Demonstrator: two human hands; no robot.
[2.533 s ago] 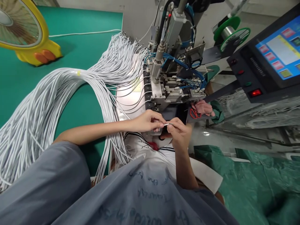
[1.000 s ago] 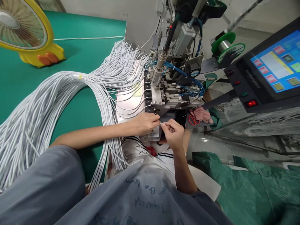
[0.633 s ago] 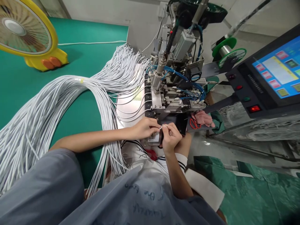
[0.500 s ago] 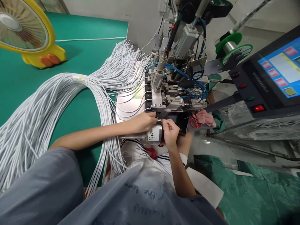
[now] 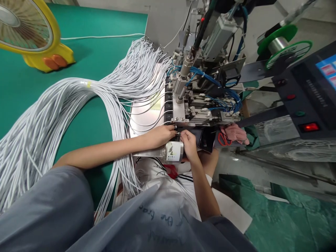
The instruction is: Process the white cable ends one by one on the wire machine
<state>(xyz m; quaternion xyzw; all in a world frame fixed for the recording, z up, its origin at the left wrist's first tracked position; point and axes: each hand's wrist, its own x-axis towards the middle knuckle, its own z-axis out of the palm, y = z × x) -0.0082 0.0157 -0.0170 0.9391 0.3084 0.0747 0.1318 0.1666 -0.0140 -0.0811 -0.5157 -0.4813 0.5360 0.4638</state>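
My left hand (image 5: 166, 135) reaches in from the left, its fingers closed at the front corner of the bench machine (image 5: 180, 108). Between its fingertips and those of my right hand (image 5: 189, 140) a small metal connector (image 5: 178, 133) shows; both hands pinch at it, and the fingers hide most of it. Just below the fingertips is a clear jar (image 5: 173, 152) with a white label. Loose white cables (image 5: 112, 105) lie bundled to the left, and several run singly into the black row of slots (image 5: 168, 101) along the machine's side.
A yellow fan (image 5: 47, 52) stands on the green tabletop (image 5: 105, 26). Right of my hands are a dark phone-like slab (image 5: 207, 140), red-handled scissors (image 5: 224, 139) and a pink cloth (image 5: 236, 134). A green wire spool (image 5: 288, 33) and a control panel (image 5: 301, 94) stand farther right.
The view has shifted slightly, so the machine and panel sit farther right. My right hand's fingers have closed in toward my left fingertips, and the metal connector now shows between them.
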